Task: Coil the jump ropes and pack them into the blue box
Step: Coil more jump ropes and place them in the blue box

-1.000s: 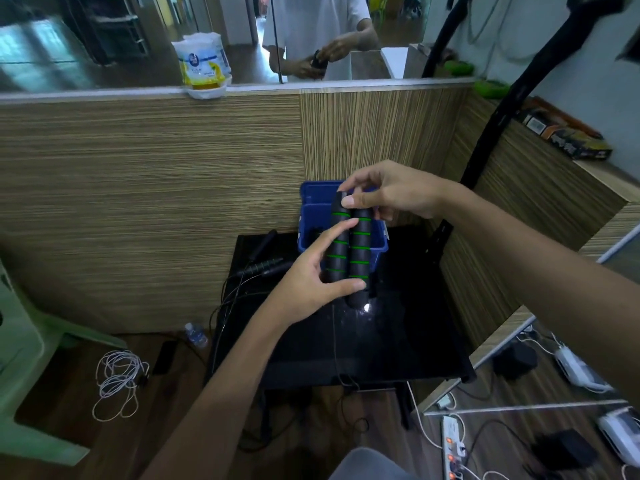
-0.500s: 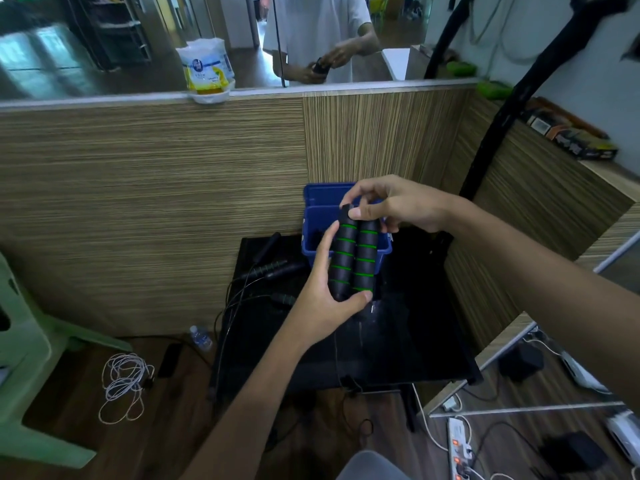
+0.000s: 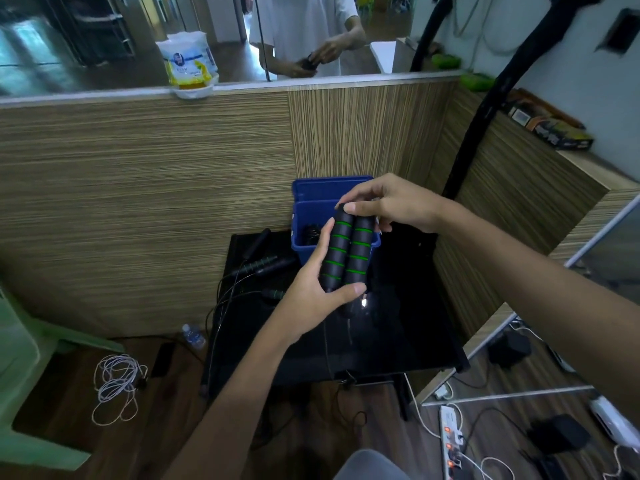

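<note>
A: Task thing first. Where are the handles?

B: Two black jump rope handles (image 3: pixel 346 252) with green rings, held side by side and touching, upright with a slight tilt, above the near edge of the blue box (image 3: pixel 311 216). Left hand (image 3: pixel 313 292) grips the lower ends, thumb across the bottoms, index finger lying along the left handle. Right hand (image 3: pixel 388 204) pinches the tops, fingers curled over them.

A: Change from a second ago?

B: Small. Same two-hand hold on the pair, both hands have stayed clamped. The left index finger now lies straighter up the left handle; the right thumb still sits on the top of that handle. The pair sits in nearly the same spot over the box; the camera has shifted a little.

A: The box?

B: Open, on the far side of the black table (image 3: pixel 398 341), against the wood-grain partition (image 3: pixel 138 202). Something dark and cord-like lies inside, at its left; cannot tell exactly what.

A: Other ropes?

B: More dark handles (image 3: pixel 266 265) with green rings on the table, left of the box, thin black cords trailing off the left edge toward the floor.

A: Outward?

B: A white cable coil (image 3: pixel 116 386) on the floor, near left. A power strip (image 3: pixel 450 434) on the floor, near right. A tissue pack (image 3: pixel 188 62) on the partition ledge, far left.
</note>
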